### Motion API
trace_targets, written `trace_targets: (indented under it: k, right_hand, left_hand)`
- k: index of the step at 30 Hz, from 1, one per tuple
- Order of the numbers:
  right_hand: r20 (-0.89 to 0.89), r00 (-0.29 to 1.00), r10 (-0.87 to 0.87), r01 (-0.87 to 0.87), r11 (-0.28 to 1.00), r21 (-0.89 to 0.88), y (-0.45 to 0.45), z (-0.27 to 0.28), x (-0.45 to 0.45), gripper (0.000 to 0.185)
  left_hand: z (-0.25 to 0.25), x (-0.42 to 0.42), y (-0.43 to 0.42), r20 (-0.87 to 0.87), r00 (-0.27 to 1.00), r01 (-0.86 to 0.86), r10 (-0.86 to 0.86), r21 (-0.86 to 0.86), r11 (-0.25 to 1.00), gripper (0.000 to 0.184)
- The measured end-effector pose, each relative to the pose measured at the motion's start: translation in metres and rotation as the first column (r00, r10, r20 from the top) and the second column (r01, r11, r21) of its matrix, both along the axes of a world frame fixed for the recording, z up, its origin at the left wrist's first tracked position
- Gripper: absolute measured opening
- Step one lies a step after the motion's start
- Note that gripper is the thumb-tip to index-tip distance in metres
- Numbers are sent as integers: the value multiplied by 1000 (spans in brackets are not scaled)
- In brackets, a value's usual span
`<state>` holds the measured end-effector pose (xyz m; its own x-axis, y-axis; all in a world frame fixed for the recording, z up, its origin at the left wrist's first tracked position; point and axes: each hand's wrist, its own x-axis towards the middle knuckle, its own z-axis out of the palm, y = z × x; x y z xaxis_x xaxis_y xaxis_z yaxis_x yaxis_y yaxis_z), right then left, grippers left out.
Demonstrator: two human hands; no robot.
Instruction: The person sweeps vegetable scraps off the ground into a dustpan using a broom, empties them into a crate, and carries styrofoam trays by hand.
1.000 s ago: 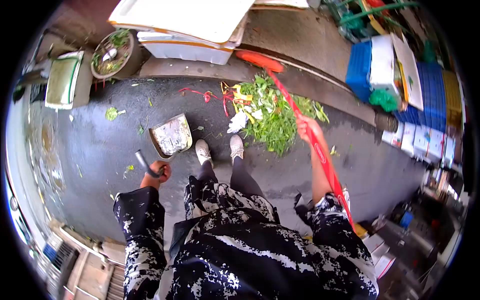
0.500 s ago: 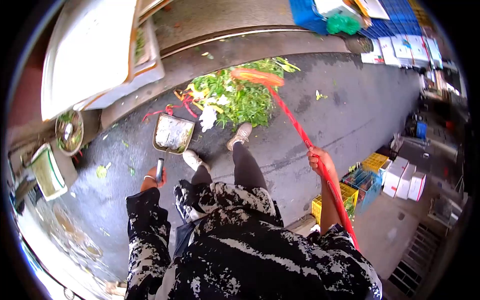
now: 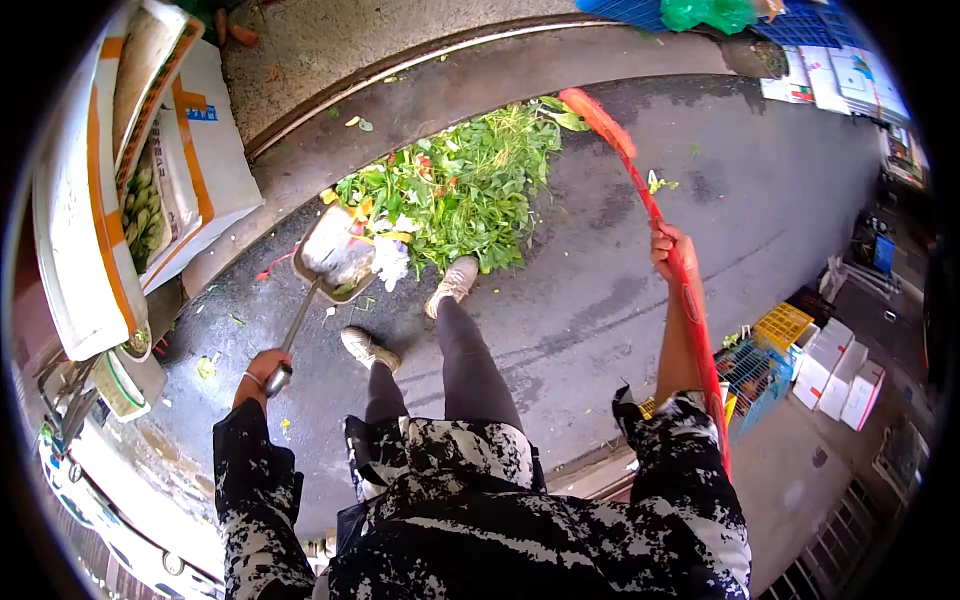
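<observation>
While the person stands over wet dark pavement [image 3: 590, 350], the left hand [image 3: 263, 370] is clamped on the grip of a long metal handle [image 3: 300, 322], which runs forward to a dustpan [image 3: 318, 252] on the ground. The dustpan lies at the left end of a heap of green leaves and stems [image 3: 485, 190], its inside pale and streaked with dirt. A crumpled white scrap [image 3: 391, 260] sits at its right edge, with yellow and red bits close by. The right hand [image 3: 674, 252] is wrapped around the red shaft of a broom [image 3: 643, 190], whose lower end passes beside the right sleeve. The broom's orange-red head [image 3: 600, 122] is just beyond the heap's far right end, near a few loose leaves; whether it touches the pavement, I cannot tell. The two hands are well apart. Between them, a pair of pale shoes [image 3: 455, 283] stands on the near side of the heap. White foam boxes [image 3: 215, 150] with orange tape stand at the far left, and a yellow crate [image 3: 785, 327] sits on the right.
</observation>
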<state>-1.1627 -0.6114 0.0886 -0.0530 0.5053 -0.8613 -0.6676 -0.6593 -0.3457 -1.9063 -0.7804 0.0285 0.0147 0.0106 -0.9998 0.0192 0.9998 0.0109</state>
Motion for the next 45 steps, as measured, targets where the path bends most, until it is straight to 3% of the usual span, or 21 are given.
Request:
trace_targets:
  k: [1,4,5,9,11,12,14,15,18,21,24,26,28,29,31,32,34,37,38,39,45]
  right_hand:
    - [-2,991,134,-134,991,-26,10,-3,8,14]
    - [57,990,132,-122,980,-155,40,-9,34,15]
    - [66,991,116,-101,975,-198,53,-20,47,15]
    - [22,993,114,-106,970,-217,99,-74,61,13]
    - [171,865,472,-438,876,-202,104,-84,42,7]
    - [169,866,471,-437,876,-206,105,-82,29,7]
    - [301,539,787,-665,617,-421,99,-72,-10,15]
    - [294,544,786,-665,618,-420,93,-71,-25,15]
    - [511,128,850,-863,349,-365,73,-71,-63,23]
    - [511,130,850,-916,299,-266,51,-44,-137,23]
    - [426,203,882,-871,362,-334,10,-28,-217,16]
    - [317,399,860,-834,484,-266,-14,-18,-261,10]
    - [288,437,852,-817,510,-269,-31,-1,-306,8]
    - [246,469,848,-809,524,-267,-43,10,-330,8]
    - [264,418,869,-833,483,-269,-56,26,-367,9]
    - [231,487,842,-801,536,-267,-68,33,-382,12]
    - [165,621,767,-718,640,-274,-91,49,-403,17]
    - [153,740,655,-617,752,-231,-132,73,-430,13]
    - [159,726,669,-629,740,-238,-145,79,-440,16]
    - [169,701,693,-656,719,-230,-155,83,-449,21]
    - [255,652,714,-685,698,-206,-191,151,-470,29]
  left_hand:
    - [17,22,29,-13,992,127,-126,12,992,14]
    - [18,43,66,-60,989,141,-139,30,990,14]
    - [42,60,91,-31,987,154,-157,-98,983,16]
    - [14,47,87,9,1000,16,-15,-144,989,20]
    - [26,75,104,-118,982,132,-148,-132,982,23]
    - [23,77,108,-99,970,208,-221,-121,971,24]
    - [6,60,102,-38,979,193,-200,-131,972,23]
    - [-3,49,98,26,984,179,-177,-136,974,24]
    - [-3,57,105,75,962,272,-263,-160,949,26]
    - [-14,46,103,141,923,377,-359,-139,915,27]
    - [-14,39,98,132,829,531,-543,118,839,27]
    - [-10,35,96,165,755,571,-635,309,760,30]
    - [-15,37,99,85,752,641,-654,136,755,30]
    - [-47,25,86,89,929,368,-360,-88,926,28]
    - [-36,22,92,177,890,434,-421,-38,900,26]
    - [-40,18,90,208,873,454,-440,-18,891,25]
    - [-98,8,65,119,969,215,-215,17,977,24]
    - [-112,6,63,188,955,231,-230,19,973,23]
    - [-118,-1,71,274,721,606,-637,198,771,23]
    - [-121,-2,67,281,711,613,-645,202,764,23]
    - [-55,13,78,123,870,471,-478,82,878,24]
